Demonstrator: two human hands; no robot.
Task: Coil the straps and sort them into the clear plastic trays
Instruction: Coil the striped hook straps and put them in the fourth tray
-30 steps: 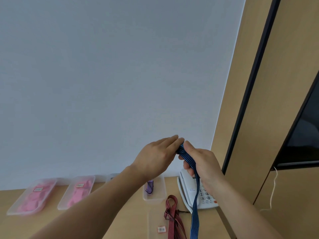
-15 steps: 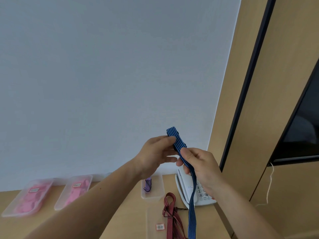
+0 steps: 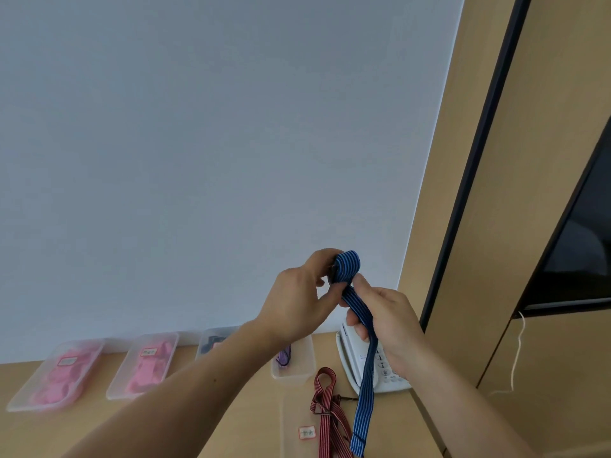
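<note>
fingers (image 3: 320, 261) of our left hand (image 3: 297, 302) curl round the small roll at the top end of the blue striped elastic strap (image 3: 365, 388), pinching it so the turns cannot spring loose. our right hand (image 3: 386, 325), just beside and below them, closes thumb and fingers on the flat length leaving the roll, to feed it taut and untwisted into the next turn, we judge. the rest of the strap hangs straight down from the right fingers, so most of the coiling seems yet to do.

well below the fingers, on the pale wooden desk (image 3: 82, 424), a red striped strap (image 3: 325, 401) lies uncoiled, partly across a flat clear plastic piece with a label (image 3: 291, 421). under the left wrist stands a clear plastic tray holding a purple strap (image 3: 291, 378). farther left of the fingers are a clear tray with a dark strap (image 3: 201, 348), a nearer tray of pink pieces (image 3: 112, 393) and a farthest tray of pink pieces (image 3: 13, 403). a white push-button telephone (image 3: 350, 352) sits beneath the right hand. we cannot tell which tray awaits the blue strap, as the labels are too blurred to read.
</note>
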